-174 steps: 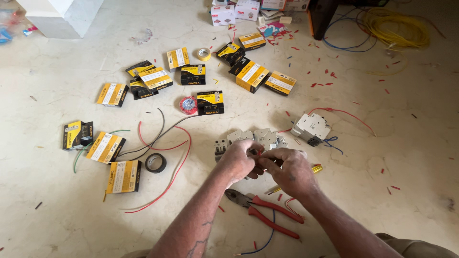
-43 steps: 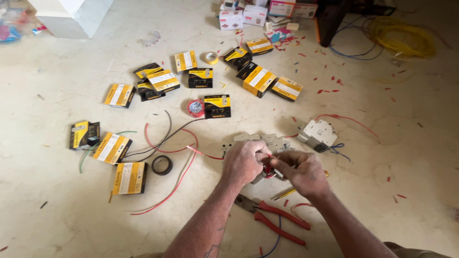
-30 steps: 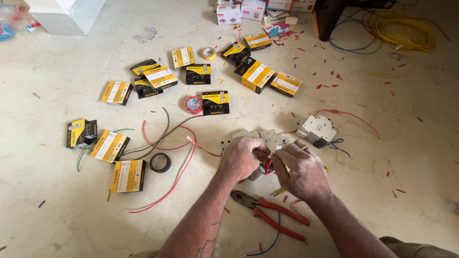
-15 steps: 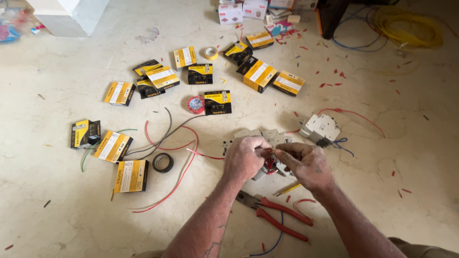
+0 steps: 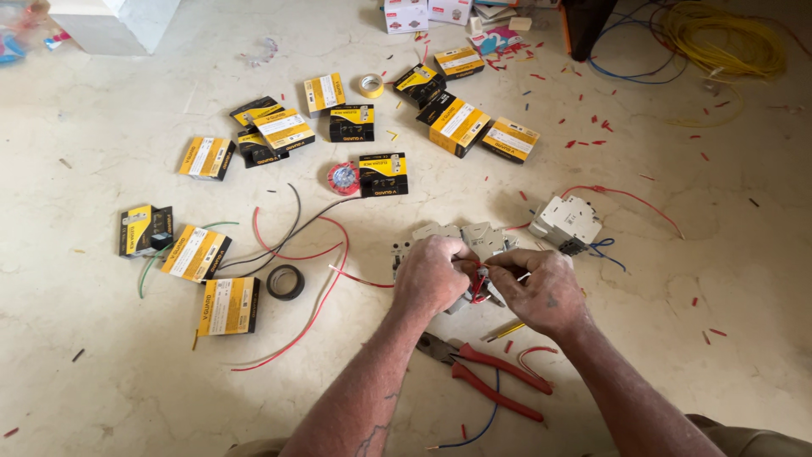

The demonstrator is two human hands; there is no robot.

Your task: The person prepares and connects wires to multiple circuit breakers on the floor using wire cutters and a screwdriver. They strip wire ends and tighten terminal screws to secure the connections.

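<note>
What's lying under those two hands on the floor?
Under the left hand and right hand lies a row of grey switch modules. Short red wire shows between the fingers. The part being gripped is covered.

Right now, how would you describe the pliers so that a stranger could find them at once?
Start at the two hands, left hand and right hand, joined over the grey switch plate in the middle of the floor. Just below them, between the forearms, lie the pliers. They are the only tool with long red handles; the thin red wires nearby are bare loose strands.
</note>
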